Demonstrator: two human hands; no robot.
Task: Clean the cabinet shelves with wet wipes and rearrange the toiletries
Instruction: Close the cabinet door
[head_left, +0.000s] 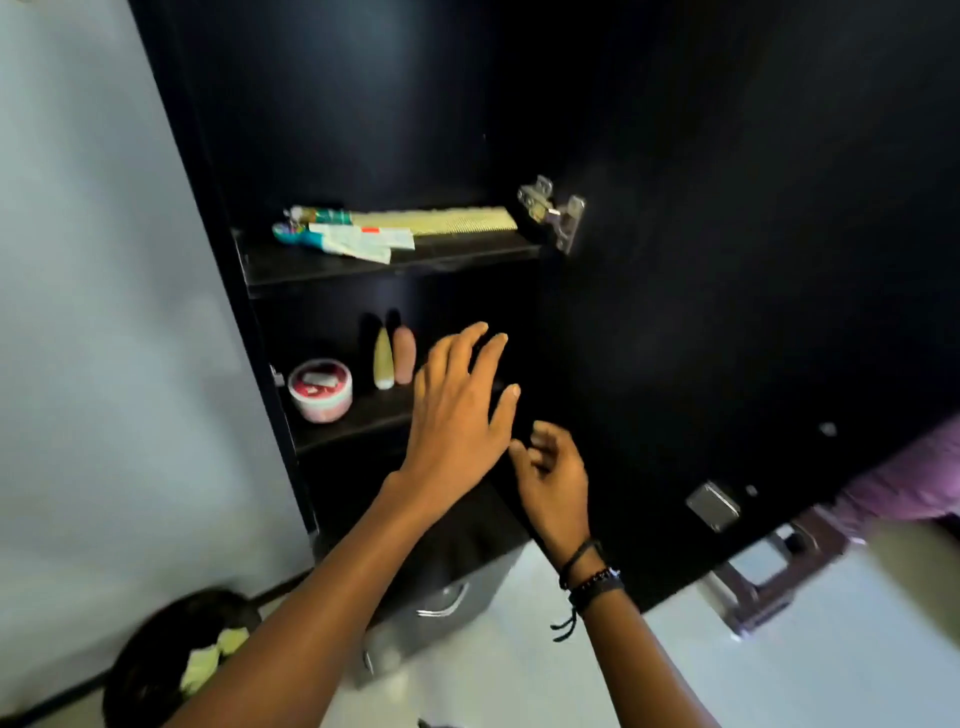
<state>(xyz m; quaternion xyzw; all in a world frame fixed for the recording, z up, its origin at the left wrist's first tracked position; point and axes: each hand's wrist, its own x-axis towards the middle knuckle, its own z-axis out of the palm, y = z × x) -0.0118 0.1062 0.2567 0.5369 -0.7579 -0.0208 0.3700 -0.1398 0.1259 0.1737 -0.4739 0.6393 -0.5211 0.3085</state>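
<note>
A black cabinet (218, 171) stands open, its door (727, 260) swung out to the right with a metal hinge (553, 210) showing at the edge.

The upper shelf (363, 265) carries a comb (447, 221) lying flat along the back, with 2 tubes (358, 241) in front of it and a teal item (293, 234) at the left end, too blurred to name.

The lower shelf (353, 415) holds a round red-and-white tub (320, 389) at the left and 2 slim bottles, 1 yellow (383, 361) and 1 pink (404, 353), upright and touching at the back.

The left hand (457, 415) reaches in front of the lower shelf, right of the bottles, fingers (480, 353) spread wide and holding nothing. The right hand (550, 467) hangs just below and to its right, near the door's inner edge, fingers loosely curled and empty; black bands (589, 577) circle that wrist.

On the floor at lower left sits a dark bin (156, 654) with crumpled pale wipes (213, 657) inside.
</note>
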